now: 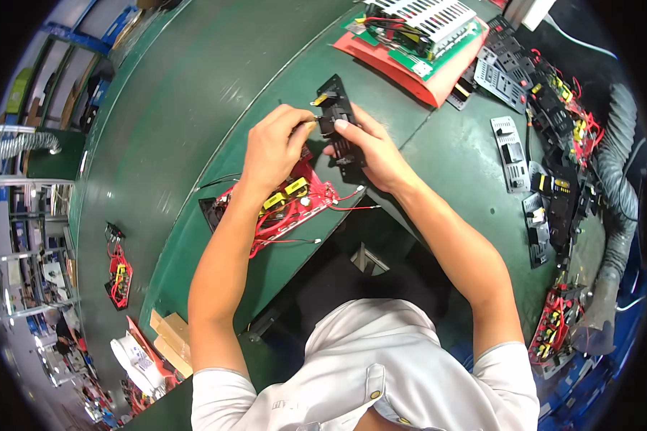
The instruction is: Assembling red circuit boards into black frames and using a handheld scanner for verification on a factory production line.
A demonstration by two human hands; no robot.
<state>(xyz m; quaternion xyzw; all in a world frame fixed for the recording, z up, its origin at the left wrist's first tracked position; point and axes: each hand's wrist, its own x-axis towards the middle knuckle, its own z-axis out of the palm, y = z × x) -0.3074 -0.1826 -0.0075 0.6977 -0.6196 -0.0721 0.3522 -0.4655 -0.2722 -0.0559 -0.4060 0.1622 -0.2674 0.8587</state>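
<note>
My right hand (373,149) grips a black panel (336,100) with sockets and cut-outs, its thumb lying across the front. The panel is held upright above the green bench. At the panel's left side my left hand (274,141) is closed in a pinch; whatever sits between those fingertips is too small to make out. Under the left wrist lies a red circuit board (300,208) with yellow components and red wires, partly hidden by my forearm. Its loose wire ends reach right, toward the bench edge.
At the far side, a green board with a slotted metal cover (431,25) rests on an orange sheet (388,68). Several black panels, a grey panel (510,154) and wired boards (557,316) lie at right beside a flexible duct (618,165). Another red board (120,280) is at left.
</note>
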